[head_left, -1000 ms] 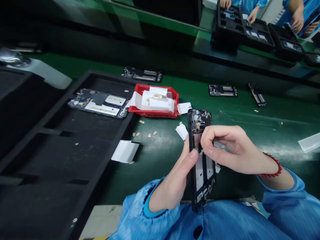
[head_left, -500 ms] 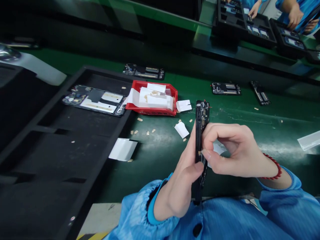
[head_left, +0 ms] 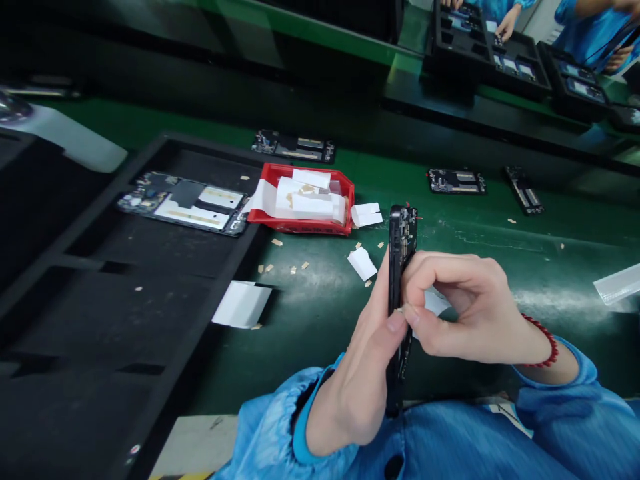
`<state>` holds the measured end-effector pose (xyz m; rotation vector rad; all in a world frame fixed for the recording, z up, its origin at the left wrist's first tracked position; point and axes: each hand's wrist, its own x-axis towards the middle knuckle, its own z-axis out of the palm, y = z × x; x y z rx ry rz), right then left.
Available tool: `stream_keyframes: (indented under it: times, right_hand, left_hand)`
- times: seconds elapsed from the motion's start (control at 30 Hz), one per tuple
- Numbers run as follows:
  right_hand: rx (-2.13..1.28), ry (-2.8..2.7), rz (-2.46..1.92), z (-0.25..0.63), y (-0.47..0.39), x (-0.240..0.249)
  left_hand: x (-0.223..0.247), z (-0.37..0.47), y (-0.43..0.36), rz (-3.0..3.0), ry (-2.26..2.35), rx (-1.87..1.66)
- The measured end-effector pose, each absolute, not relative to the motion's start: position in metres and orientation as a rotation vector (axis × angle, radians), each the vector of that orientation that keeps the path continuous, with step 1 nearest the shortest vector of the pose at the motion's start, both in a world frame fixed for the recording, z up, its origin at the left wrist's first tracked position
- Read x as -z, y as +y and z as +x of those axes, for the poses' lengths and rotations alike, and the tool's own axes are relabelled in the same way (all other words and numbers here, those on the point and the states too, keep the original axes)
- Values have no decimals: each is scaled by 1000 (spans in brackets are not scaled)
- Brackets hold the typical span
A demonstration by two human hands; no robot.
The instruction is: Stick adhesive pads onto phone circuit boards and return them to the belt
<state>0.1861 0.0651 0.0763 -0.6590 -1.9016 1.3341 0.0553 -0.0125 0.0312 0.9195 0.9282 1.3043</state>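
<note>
A black phone body [head_left: 396,253] stands nearly edge-on in front of me, with small circuit parts showing on its right face. My left hand [head_left: 357,373] is wrapped round it from the left, thumb on its near edge. My right hand [head_left: 460,307] is at the phone's right face, thumb and forefinger pinched on a tiny pale piece [head_left: 401,310] close to my left thumb. Behind the phone, a red bin [head_left: 300,227] holds white paper strips with tan tabs. Folded white papers [head_left: 363,264] and small tan bits lie beside the bin.
At the left, a black compartment tray [head_left: 200,320] holds an opened phone [head_left: 190,203]. More opened phones [head_left: 295,147] lie along the back of the green table [head_left: 310,320]. Other people's hands [head_left: 509,23] are over trays at the upper right. A clear strip [head_left: 619,284] lies far right.
My left thumb has moved up slightly along the phone's edge, nearer my right fingertips. The view has shifted a little. A person's hand at the upper right has moved up.
</note>
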Motion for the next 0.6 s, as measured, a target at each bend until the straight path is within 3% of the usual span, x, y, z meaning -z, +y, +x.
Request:
stream_keyframes:
  times: [0.4, 0.6]
  right_hand:
    - [-971, -1987, -772, 192, 60, -77]
    - [-972, -1888, -666, 185, 48, -74]
  left_hand:
    - [-36, 62, -10, 632, 893, -1462]
    - [-32, 63, -15, 559, 915, -1473]
